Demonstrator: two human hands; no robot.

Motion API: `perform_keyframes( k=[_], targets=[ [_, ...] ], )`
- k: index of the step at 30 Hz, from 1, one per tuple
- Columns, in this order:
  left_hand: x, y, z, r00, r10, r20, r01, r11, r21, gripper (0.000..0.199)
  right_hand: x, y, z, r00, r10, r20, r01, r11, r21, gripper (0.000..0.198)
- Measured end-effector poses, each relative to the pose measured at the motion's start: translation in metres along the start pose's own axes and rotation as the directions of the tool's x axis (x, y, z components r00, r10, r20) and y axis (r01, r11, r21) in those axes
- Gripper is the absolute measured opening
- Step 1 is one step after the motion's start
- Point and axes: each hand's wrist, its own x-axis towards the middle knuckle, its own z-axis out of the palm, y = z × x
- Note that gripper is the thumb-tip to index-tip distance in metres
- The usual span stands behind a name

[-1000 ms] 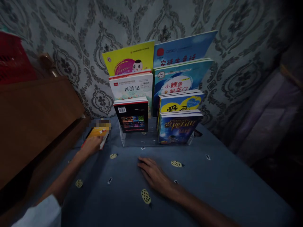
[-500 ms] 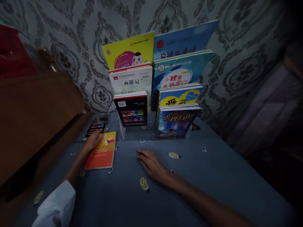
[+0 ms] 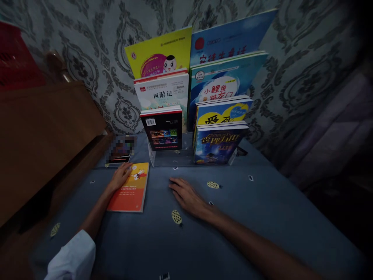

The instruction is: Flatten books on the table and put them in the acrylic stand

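My left hand (image 3: 121, 177) lies on the upper left of an orange and yellow book (image 3: 132, 192), its fingers stretched across the cover near the top edge. The book is flat on the blue tablecloth. Just beyond it lies a dark book (image 3: 118, 158), partly blurred out. My right hand (image 3: 188, 196) rests on the cloth in front of a clear book stand (image 3: 171, 158), fingers extended and nothing in them. Upright in the stand are a black book (image 3: 164, 132) at front left and a dark blue book (image 3: 217, 146) at front right.
Behind those two stand a white book (image 3: 163, 93), a yellow-green book (image 3: 159, 50), a teal book (image 3: 227, 79) and a large blue book (image 3: 230, 39). A brown wooden panel (image 3: 49, 144) borders the left side. Patterned wallpaper (image 3: 125, 109) rises behind the stand.
The orange book has slid slightly right and towards me under my left hand, away from the dark book. My right hand stays on the cloth. The view has tilted down a little.
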Motion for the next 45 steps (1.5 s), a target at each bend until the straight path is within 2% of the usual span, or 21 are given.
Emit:
perform_keyframes(
  k=[5,8,12,15,23,29,32,38,45],
  targets=[
    [-0.019,0.021,0.011,0.997,0.075,-0.001,-0.075,0.996,-0.057,0.050,0.000,0.002,0.003,1.000,-0.005,-0.001,0.005,1.000,0.009,0.031],
    [-0.017,0.023,0.009,0.997,0.079,-0.005,-0.079,0.996,-0.046,0.047,0.000,0.003,0.004,1.000,-0.008,-0.007,0.008,1.000,0.003,0.030],
    [0.002,0.007,-0.007,0.994,-0.072,-0.078,0.087,0.974,0.210,0.041,0.000,0.002,0.002,1.000,-0.008,-0.006,0.008,1.000,-0.001,0.030],
    [0.019,-0.005,-0.018,0.985,-0.132,-0.112,0.161,0.936,0.312,0.037,0.000,0.001,0.000,1.000,-0.009,0.009,0.009,1.000,0.005,0.031],
    [0.035,-0.010,-0.019,0.990,-0.129,-0.063,0.143,0.919,0.368,0.035,-0.002,0.002,0.002,1.000,0.005,-0.005,-0.005,1.000,-0.003,0.031],
    [0.038,-0.014,-0.023,0.986,-0.144,-0.087,0.167,0.903,0.396,0.043,-0.001,0.000,-0.003,1.000,0.005,0.007,-0.005,0.999,-0.032,0.031],
    [0.044,-0.015,-0.024,0.985,-0.151,-0.087,0.174,0.894,0.413,0.038,-0.002,0.001,-0.003,1.000,0.000,-0.008,0.000,1.000,-0.013,0.034],
    [0.064,-0.018,-0.021,0.986,-0.154,-0.066,0.168,0.880,0.444,0.033,-0.004,0.005,0.003,1.000,0.001,-0.009,-0.002,0.999,-0.044,0.033],
    [0.092,-0.023,-0.017,0.988,-0.144,-0.053,0.152,0.869,0.471,0.040,-0.004,0.005,0.002,1.000,0.004,-0.017,-0.004,0.999,-0.032,0.034]
  ],
)
